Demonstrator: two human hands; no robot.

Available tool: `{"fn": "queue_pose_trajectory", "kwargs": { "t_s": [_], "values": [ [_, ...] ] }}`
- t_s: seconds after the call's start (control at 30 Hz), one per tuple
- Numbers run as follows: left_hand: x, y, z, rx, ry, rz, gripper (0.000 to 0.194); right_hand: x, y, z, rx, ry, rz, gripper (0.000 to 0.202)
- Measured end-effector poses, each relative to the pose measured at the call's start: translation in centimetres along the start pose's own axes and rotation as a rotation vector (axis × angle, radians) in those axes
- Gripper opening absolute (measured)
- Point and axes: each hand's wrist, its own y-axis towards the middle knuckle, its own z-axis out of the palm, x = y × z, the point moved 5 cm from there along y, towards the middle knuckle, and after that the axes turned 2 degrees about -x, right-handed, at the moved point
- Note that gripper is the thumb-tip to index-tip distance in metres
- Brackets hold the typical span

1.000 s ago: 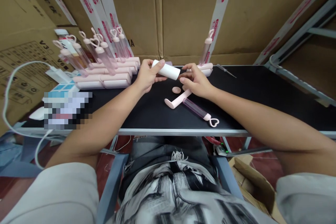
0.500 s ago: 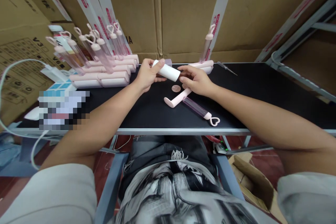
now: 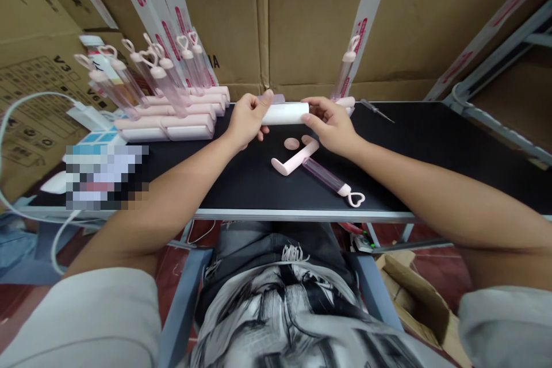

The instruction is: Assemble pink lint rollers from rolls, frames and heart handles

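My left hand [image 3: 249, 121] is closed round the left end of a white roll [image 3: 285, 114], held level above the black table. At its right end, my right hand [image 3: 330, 125] grips the roll between thumb and fingers. Below the hands lies a pink bracket-like piece [image 3: 297, 157] with upturned ends, and beside it a small pink disc [image 3: 292, 144]. A clear purplish tube [image 3: 323, 176] with a pink heart-shaped loop [image 3: 356, 199] rests against the bracket piece. Partly hidden behind the roll is a translucent purple piece [image 3: 277, 98].
Several pink holders [image 3: 166, 129] with upright clear tubes crowd the left, near a bottle [image 3: 92, 41] and a white cable [image 3: 43, 95]. Another upright tube [image 3: 344, 72] stands at the back right beside a screwdriver [image 3: 376, 109]. Cardboard [image 3: 310, 23] walls the back; a metal frame [image 3: 470, 103] stands right.
The white roll has turned from slanting to level. My right hand, apart from it before, now grips its right end. The view has shifted slightly.
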Motion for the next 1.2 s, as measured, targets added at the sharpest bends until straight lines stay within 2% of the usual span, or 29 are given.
{"fn": "queue_pose_trajectory", "kwargs": {
  "t_s": [0.13,0.2,0.27,0.37,0.53,0.67,0.77,0.83,0.97,1.07,1.13,1.2],
  "values": [
    [0.4,0.2,-0.5,0.011,0.096,-0.013,0.056,-0.8,0.6,-0.8,-0.065,-0.037,-0.020,0.050],
    [0.7,0.4,-0.9,0.043,0.233,-0.020,0.053,-1.1,0.9,-1.5,-0.119,-0.056,-0.028,0.050],
    [0.7,0.3,-0.9,0.130,0.478,0.045,0.050,-1.1,1.0,-2.2,-0.167,-0.093,-0.058,0.048],
    [0.6,-0.3,-0.2,0.285,0.808,0.215,0.045,-0.8,0.9,-2.9,-0.201,-0.176,-0.115,0.046],
    [0.6,-1.4,1.2,0.401,0.935,0.289,0.062,0.2,0.4,-2.5,-0.192,-0.256,-0.156,0.047],
    [0.3,-1.2,1.3,0.374,0.920,0.294,0.063,0.4,0.5,-1.7,-0.161,-0.212,-0.143,0.052],
    [-0.2,-0.8,1.4,0.316,0.827,0.357,0.056,0.5,0.6,-1.1,-0.122,-0.121,-0.117,0.055],
    [-0.4,-0.6,1.4,0.308,0.690,0.367,0.048,0.6,0.6,-0.8,-0.107,-0.051,-0.099,0.056],
    [-0.3,0.4,0.7,0.292,0.309,0.281,0.043,0.2,0.7,-1.2,-0.085,-0.015,-0.075,0.058],
    [-0.7,1.5,-1.0,0.127,0.080,0.276,0.048,-0.8,1.1,-2.1,-0.087,-0.068,-0.089,0.059],
    [-1.0,2.1,-2.2,-0.012,0.042,0.298,0.050,-1.4,1.4,-2.6,-0.108,-0.088,-0.106,0.058],
    [-1.1,2.5,-2.9,-0.098,0.078,0.328,0.053,-1.7,1.5,-2.9,-0.125,-0.106,-0.117,0.053]
  ]
}}
